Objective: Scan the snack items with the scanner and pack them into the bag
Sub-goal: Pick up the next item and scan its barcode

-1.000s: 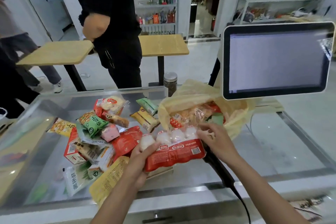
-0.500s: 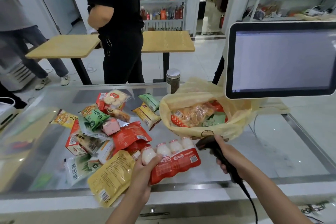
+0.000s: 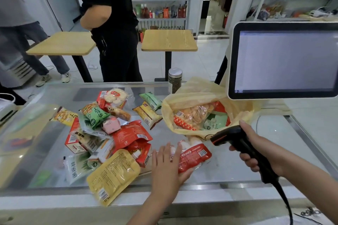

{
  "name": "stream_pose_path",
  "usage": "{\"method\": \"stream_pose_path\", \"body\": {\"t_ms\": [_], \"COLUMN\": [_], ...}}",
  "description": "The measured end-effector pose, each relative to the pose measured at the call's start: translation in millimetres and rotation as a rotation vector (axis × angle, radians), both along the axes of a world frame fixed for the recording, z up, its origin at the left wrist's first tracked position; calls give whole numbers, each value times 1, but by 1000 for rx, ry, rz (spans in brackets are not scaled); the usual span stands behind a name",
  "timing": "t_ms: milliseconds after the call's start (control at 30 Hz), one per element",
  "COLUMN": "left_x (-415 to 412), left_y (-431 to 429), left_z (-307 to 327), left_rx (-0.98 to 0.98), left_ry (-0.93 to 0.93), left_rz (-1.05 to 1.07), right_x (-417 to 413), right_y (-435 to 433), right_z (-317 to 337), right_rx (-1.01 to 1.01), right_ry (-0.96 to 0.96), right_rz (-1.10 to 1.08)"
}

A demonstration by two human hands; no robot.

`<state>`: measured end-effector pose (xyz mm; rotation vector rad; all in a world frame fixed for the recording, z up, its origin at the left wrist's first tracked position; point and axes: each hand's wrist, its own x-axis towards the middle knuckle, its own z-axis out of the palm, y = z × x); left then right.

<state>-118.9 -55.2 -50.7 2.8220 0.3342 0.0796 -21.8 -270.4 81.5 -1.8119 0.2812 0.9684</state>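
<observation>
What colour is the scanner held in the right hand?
Black: the scanner shows best in the head view.

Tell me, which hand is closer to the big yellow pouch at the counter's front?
Left. The left hand holds the red bottle pack just right of the yellow pouch; the right hand grips the scanner farther right, beyond that pack.
</observation>
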Motion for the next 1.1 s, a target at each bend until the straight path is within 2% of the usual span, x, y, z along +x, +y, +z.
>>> {"method": "stream_pose_path", "body": {"t_ms": [100, 333, 1100], "left_x": [4, 6, 18], "left_y": [1, 2, 4], "left_z": [-2, -11, -21], "left_rx": [30, 156, 171], "left_ry": [36, -20, -123], "left_rz": [-5, -37, -30], "right_x": [1, -2, -14], "right_y": [3, 12, 27], "right_z": [13, 31, 53], "right_rx": [-37, -109, -186], "right_ry": [-28, -69, -86], "right_rz": [38, 92, 165]}}
